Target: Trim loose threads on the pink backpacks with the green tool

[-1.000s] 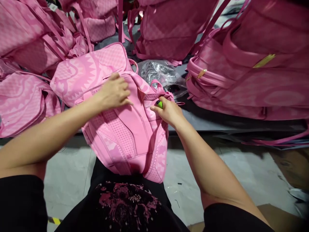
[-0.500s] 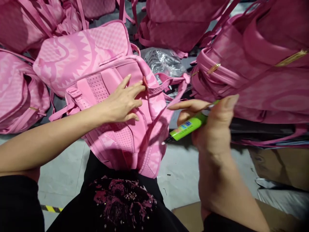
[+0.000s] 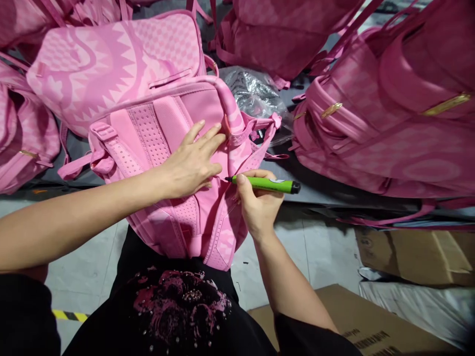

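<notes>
A pink backpack (image 3: 206,106) lies across my lap and the table edge, its back panel and perforated straps facing up. My left hand (image 3: 195,160) is spread flat on the back panel, fingers apart. In my right hand (image 3: 261,200) is a green marker (image 3: 272,184), gripped between thumb and fingers. The marker's dark tip points left and is at the backpack's right side, close to my left fingers; whether it touches the fabric I cannot tell.
Behind lies another pink backpack (image 3: 111,64) with a jagged print. More pink backpacks (image 3: 389,123) stand on the right and at the back. A clear plastic bag (image 3: 252,91) sits between them. Cardboard (image 3: 345,316) lies on the floor at lower right.
My right hand has moved left to the backpack, and the green marker now points at it with its dark tip. My left hand stays spread on the panel. The view has shifted slightly.
</notes>
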A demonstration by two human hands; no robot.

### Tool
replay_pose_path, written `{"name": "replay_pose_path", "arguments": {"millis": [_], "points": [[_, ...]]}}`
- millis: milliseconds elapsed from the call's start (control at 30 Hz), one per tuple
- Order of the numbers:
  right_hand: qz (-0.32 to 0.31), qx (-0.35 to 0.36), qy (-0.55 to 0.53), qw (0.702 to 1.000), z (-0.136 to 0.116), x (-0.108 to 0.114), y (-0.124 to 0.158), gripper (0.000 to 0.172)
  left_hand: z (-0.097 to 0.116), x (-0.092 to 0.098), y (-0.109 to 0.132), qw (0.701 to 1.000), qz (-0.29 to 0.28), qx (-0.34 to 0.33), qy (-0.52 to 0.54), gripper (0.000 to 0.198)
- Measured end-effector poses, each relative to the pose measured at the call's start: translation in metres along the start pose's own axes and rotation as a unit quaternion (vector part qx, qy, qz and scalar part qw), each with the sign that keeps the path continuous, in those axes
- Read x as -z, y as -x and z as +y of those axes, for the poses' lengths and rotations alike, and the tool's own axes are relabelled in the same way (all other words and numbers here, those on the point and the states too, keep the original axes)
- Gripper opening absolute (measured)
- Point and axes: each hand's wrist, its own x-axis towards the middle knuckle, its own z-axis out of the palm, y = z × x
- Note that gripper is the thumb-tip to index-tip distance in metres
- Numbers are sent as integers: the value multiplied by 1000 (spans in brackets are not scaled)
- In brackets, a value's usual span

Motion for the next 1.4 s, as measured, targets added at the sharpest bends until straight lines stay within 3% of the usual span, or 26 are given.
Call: {"name": "replay_pose_path", "arguments": {"millis": [267, 433, 533, 667, 967, 1400], "points": [[-30, 47, 60, 997, 5, -8, 0, 17, -2, -4, 2, 1000, -4, 1, 6, 22], [-49, 50, 53, 996, 6, -9, 0, 16, -6, -15, 3, 999, 32, -13, -11, 21], [-24, 54, 63, 996, 5, -10, -1, 16, -7, -19, 3, 999, 34, -16, -16, 18], [-39, 28, 33, 998, 4, -10, -2, 18, -4, -15, 3, 1000, 13, -8, -23, 20], [-40, 19, 71, 996, 3, -9, -3, 20, 1, -7, 2, 1000, -18, 14, -8, 18], [-81, 32, 85, 993, 8, -3, -10, 24, 4, -3, 4, 996, 33, -23, -75, 22]]}}
